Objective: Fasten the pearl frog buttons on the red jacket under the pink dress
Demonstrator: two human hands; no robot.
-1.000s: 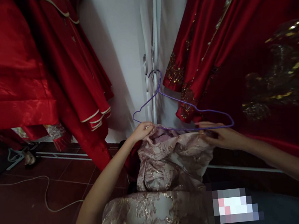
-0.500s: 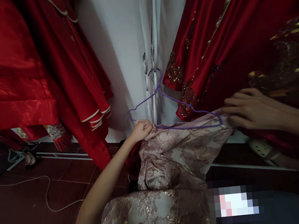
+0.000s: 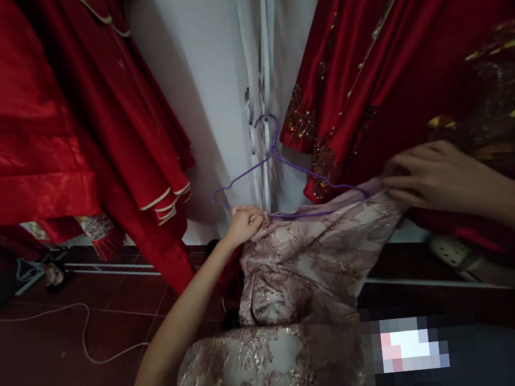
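A pale pink and white brocade dress (image 3: 300, 261) with shiny gold threads spreads between my hands, its lower part lying towards me. My left hand (image 3: 245, 224) is closed on its upper left edge, near the lower bar of a purple hanger (image 3: 298, 166). The hanger's left end sticks out bare behind that hand. My right hand (image 3: 419, 171) pinches the dress's upper right edge and pulls it out sideways. Cloth there covers the hanger's right tip. The hanger's hook stands in front of white metal fittings (image 3: 249, 109); whether it hangs on them I cannot tell.
Red garments (image 3: 142, 131) hang on the left, and a red skirt with gold beading (image 3: 355, 74) hangs on the right. A white cable (image 3: 86, 334) trails over the dark red tiles. A pale clog (image 3: 449, 250) is at lower right, above a blurred-out patch (image 3: 411, 342).
My right hand has lifted slightly, raising the dress's right edge over the right end of the hanger, which was bare before. My left hand keeps its hold.
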